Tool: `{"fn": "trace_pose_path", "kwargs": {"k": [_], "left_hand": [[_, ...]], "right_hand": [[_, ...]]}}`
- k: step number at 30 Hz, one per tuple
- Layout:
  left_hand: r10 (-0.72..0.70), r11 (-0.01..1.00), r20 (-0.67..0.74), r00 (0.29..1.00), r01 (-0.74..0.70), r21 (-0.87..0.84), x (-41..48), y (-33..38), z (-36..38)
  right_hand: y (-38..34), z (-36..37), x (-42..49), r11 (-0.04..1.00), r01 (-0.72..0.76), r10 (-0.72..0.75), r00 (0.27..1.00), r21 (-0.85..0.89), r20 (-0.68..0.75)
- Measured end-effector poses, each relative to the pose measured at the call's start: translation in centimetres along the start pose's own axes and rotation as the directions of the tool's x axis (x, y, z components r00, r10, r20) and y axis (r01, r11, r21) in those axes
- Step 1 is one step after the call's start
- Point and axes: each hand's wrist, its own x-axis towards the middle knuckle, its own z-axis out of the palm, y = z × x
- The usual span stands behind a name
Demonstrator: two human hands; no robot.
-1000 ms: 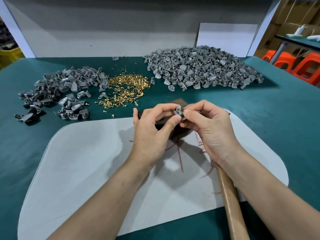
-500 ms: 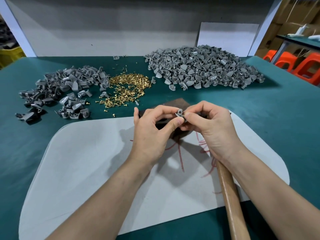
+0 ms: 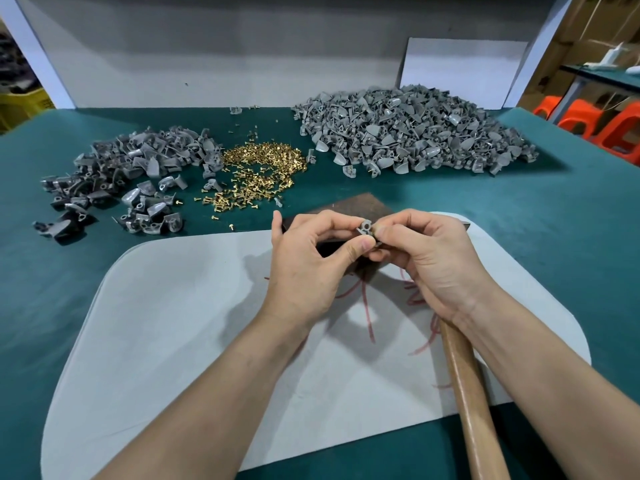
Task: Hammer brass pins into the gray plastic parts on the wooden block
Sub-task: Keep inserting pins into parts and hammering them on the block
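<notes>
A gray part (image 3: 364,229) is pinched between both hands above the wooden block (image 3: 356,207).
It is gripped by the curled left hand (image 3: 304,268) and right hand (image 3: 433,268); the block is set across the mat's (image 3: 173,323) far edge, and brass pins (image 3: 256,178) are heaped beyond it on the desk (image 3: 554,237).

left hand (image 3: 304,268) and right hand (image 3: 433,265) slightly lower, gray plastic part (image 3: 365,229) nearer wooden block (image 3: 353,206)
</notes>
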Motion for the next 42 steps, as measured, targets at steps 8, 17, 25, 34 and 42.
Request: {"fn": "trace_pose_path", "kwargs": {"k": [8,17,25,34,42], "left_hand": [[0.004,1.000,0.009,1.000,-0.004,0.006,-0.13,0.13,0.13],[0.019,0.999,0.021,1.000,-0.020,0.042,-0.21,0.38,0.10],[0.014,0.998,0.024,1.000,-0.015,0.056,-0.17,0.46,0.08],[0.027,0.998,0.033,0.999,-0.029,0.055,-0.25,0.48,-0.04],[0.024,0.999,0.028,0.999,-0.025,0.044,-0.22,0.51,-0.07]], "right_hand": [[-0.40,-0.10,-0.06,1.000,-0.008,0.008,1.000,-0.016,0.006],[-0.74,-0.46,-0.10,0.949,0.126,-0.120,0.992,-0.290,0.037],[-0.85,-0.60,-0.07,0.943,0.117,-0.101,0.993,-0.310,0.068],[-0.75,-0.93,0.16,0.946,0.137,-0.104,0.987,-0.294,0.124],[-0.57,-0.70,0.12,0.978,0.086,-0.072,0.994,-0.188,0.082]]}}
